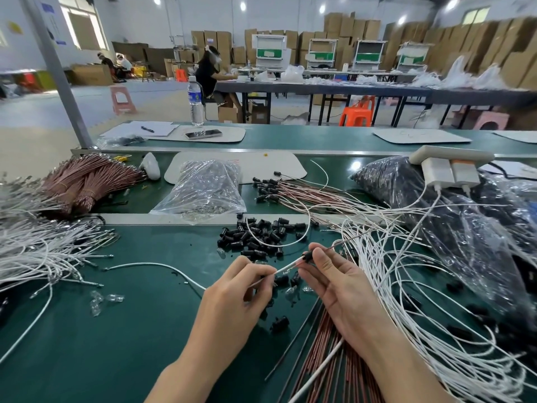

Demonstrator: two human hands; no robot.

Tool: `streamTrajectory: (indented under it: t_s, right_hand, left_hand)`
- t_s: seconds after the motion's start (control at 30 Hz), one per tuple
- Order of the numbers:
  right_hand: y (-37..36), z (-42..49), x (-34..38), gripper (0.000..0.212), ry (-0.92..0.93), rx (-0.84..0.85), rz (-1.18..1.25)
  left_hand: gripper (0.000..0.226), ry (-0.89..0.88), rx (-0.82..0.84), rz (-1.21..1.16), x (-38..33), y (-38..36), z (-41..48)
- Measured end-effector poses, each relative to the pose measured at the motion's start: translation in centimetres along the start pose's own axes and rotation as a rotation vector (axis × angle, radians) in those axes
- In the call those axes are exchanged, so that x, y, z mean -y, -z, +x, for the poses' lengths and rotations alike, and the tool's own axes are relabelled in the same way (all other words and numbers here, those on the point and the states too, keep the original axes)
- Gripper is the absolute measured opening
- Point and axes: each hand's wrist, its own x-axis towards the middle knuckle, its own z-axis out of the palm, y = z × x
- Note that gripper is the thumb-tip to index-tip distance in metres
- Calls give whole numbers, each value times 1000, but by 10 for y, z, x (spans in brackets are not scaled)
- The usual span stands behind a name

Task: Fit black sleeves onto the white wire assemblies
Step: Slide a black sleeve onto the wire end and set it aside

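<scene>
My left hand (235, 295) pinches a thin white wire (286, 268) near its end, above the green bench. My right hand (340, 286) holds a small black sleeve (307, 256) between thumb and fingers, with the wire end running into it. A brown wire tip pokes out past the sleeve to the upper right. A pile of loose black sleeves (261, 235) lies just beyond my hands. More white wires (406, 286) fan out to the right, and a brown wire bundle (319, 359) lies under my right wrist.
A bundle of white wires (35, 251) lies at the left, with small clear bulbs (100, 301) near it. Clear bags of parts (206, 184) and dark bags (436, 199) sit behind. A power strip (450, 161), bottle (195, 101) and phone (203, 133) stand further back.
</scene>
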Motion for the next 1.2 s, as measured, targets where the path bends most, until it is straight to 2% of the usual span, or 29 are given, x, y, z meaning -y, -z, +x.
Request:
streamTrajectory:
  t_s: [0.23,0.6,0.73,1.0,1.2]
  right_hand:
    - [2,1,0,22,-22,-3,19]
    - [0,-1,1,14,-38,-3,3]
    - [-1,-2,2,14,-45,0,-4]
    - [-1,-3,1,17,-44,49,-36]
    - [-3,-4,-1,18,-61,73,-39]
  left_hand:
    - [6,-39,26,30,-2,-1,-1]
    - [7,-50,8,12,-4,1,-1]
    - [11,-40,16,17,-3,2,-2]
    - [4,-22,-5,9,0,1,-2]
    - [21,-7,-25,-41,0,0,-2]
